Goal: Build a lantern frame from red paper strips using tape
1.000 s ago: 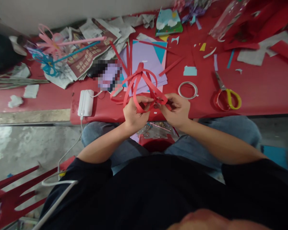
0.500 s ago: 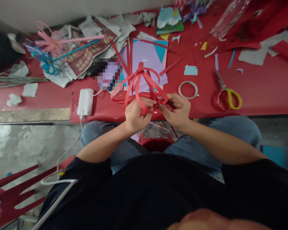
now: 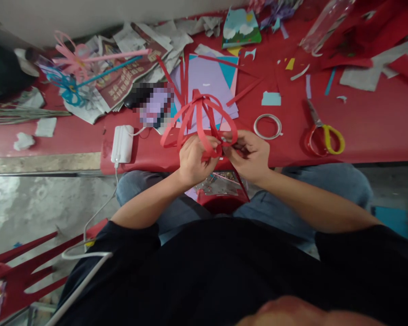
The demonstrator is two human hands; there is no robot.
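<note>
Looped red paper strips form an open cage shape above the near edge of the table. My left hand pinches the lower ends of the loops, fingers closed. Close beside it, my right hand is also closed, its thumb and fingertips gripping strip ends on the right side. The fingers hide the exact spot where the strips meet. Behind the loops lie purple paper sheets, with loose red strips across and beside them.
Scissors and a roll of tape lie to the right on the red table. A white power bank with a cable is on the left. Newspaper and paper flowers fill the back left. A clear bottle lies back right.
The red loops have turned and tipped slightly to the left, and a loop at the right now stands wider. Both hands stay in nearly the same place, fingers shifted a little.
</note>
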